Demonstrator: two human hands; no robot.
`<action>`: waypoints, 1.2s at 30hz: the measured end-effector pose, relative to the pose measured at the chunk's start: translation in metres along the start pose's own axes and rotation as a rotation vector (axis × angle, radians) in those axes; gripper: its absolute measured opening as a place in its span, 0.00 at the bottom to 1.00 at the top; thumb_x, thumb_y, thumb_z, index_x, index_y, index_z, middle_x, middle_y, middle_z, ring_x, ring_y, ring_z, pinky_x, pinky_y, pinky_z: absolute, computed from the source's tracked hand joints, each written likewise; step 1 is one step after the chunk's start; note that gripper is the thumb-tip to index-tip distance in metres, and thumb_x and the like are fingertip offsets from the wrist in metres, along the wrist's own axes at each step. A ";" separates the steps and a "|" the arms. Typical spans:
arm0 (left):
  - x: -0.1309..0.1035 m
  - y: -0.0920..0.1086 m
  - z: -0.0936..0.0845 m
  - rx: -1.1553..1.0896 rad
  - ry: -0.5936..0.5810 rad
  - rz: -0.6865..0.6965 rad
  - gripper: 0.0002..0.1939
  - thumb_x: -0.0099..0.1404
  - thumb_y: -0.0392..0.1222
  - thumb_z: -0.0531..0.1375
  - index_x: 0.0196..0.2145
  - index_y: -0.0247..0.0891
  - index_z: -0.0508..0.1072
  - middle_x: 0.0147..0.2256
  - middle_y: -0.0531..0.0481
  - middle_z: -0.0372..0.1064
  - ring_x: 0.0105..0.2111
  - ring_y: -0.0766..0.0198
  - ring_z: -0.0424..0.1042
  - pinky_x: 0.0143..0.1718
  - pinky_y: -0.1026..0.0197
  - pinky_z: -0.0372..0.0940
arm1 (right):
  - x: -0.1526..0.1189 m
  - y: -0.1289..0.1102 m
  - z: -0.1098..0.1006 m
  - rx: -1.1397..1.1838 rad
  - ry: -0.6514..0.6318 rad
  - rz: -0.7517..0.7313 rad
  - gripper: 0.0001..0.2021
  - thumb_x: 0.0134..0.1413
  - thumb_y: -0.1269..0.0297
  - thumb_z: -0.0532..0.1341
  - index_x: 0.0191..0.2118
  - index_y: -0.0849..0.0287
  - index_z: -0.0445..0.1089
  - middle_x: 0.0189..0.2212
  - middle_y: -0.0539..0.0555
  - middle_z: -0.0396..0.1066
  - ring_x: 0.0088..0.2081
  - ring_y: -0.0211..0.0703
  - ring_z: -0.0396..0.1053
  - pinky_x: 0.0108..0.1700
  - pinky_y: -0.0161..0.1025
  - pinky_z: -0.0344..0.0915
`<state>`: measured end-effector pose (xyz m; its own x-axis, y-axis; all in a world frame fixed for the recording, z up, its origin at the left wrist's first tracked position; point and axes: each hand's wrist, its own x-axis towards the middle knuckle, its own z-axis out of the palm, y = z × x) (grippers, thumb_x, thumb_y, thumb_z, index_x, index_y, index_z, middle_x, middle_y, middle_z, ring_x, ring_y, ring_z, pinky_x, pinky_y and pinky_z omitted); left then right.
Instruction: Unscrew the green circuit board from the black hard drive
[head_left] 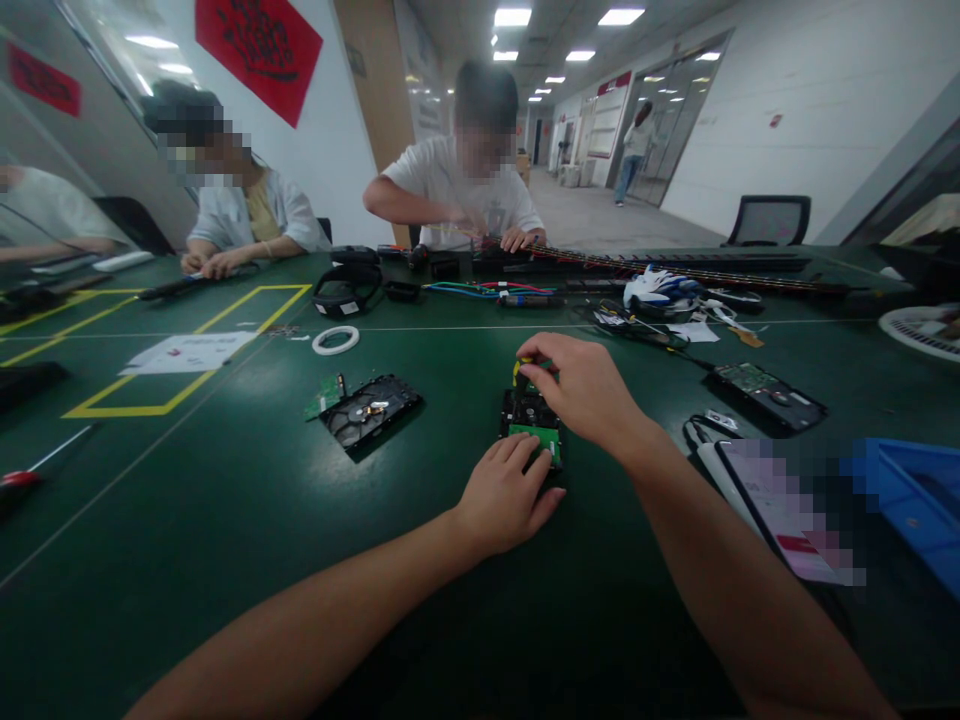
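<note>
- A yellow-and-black screwdriver (518,376) is pinched near-upright by the right hand (589,388) over a hard drive (531,412); screw work is apparently in hand.
- The drive is steadied by the left hand (504,492), its fingers laid out across the green board (550,437), nothing gripped.
- Steady downward pressure seems called for by the next move.
- Right of the white ring (335,352) and nearer the camera, the drive's black casing is shown flat, partly covered.

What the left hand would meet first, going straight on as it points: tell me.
The left hand rests on the hard drive; straight on along its fingers, it would likely meet the right hand first, though that may sit higher.
</note>
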<state>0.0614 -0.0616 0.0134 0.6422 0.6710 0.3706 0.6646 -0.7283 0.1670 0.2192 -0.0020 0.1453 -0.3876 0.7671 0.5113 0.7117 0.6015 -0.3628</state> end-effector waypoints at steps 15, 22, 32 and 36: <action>0.000 0.001 -0.001 -0.001 -0.002 -0.010 0.23 0.76 0.55 0.56 0.58 0.38 0.71 0.59 0.36 0.68 0.61 0.44 0.67 0.62 0.41 0.66 | 0.000 0.001 0.002 0.000 0.007 -0.018 0.05 0.63 0.72 0.62 0.41 0.55 0.73 0.42 0.55 0.78 0.46 0.48 0.73 0.50 0.44 0.65; 0.000 0.002 -0.003 0.012 0.001 -0.006 0.23 0.76 0.55 0.55 0.58 0.36 0.72 0.59 0.36 0.68 0.61 0.43 0.67 0.62 0.41 0.66 | -0.001 0.001 0.001 -0.008 0.003 -0.012 0.02 0.65 0.68 0.61 0.40 0.55 0.71 0.41 0.54 0.77 0.43 0.48 0.73 0.49 0.44 0.64; 0.000 -0.001 0.000 -0.002 0.000 -0.004 0.23 0.76 0.55 0.56 0.58 0.37 0.71 0.59 0.36 0.68 0.62 0.43 0.67 0.62 0.40 0.66 | 0.000 -0.002 -0.001 -0.015 0.000 0.013 0.04 0.63 0.68 0.63 0.36 0.54 0.68 0.37 0.52 0.75 0.39 0.46 0.70 0.44 0.43 0.62; 0.000 0.000 0.000 -0.006 -0.008 -0.008 0.23 0.76 0.55 0.56 0.58 0.37 0.71 0.59 0.36 0.68 0.62 0.43 0.67 0.62 0.40 0.66 | 0.001 -0.001 -0.001 -0.017 -0.002 0.004 0.03 0.63 0.68 0.62 0.37 0.54 0.68 0.37 0.52 0.75 0.39 0.46 0.70 0.44 0.42 0.61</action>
<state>0.0609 -0.0617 0.0133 0.6401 0.6778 0.3618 0.6673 -0.7238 0.1755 0.2184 -0.0026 0.1465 -0.3860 0.7701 0.5079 0.7235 0.5943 -0.3513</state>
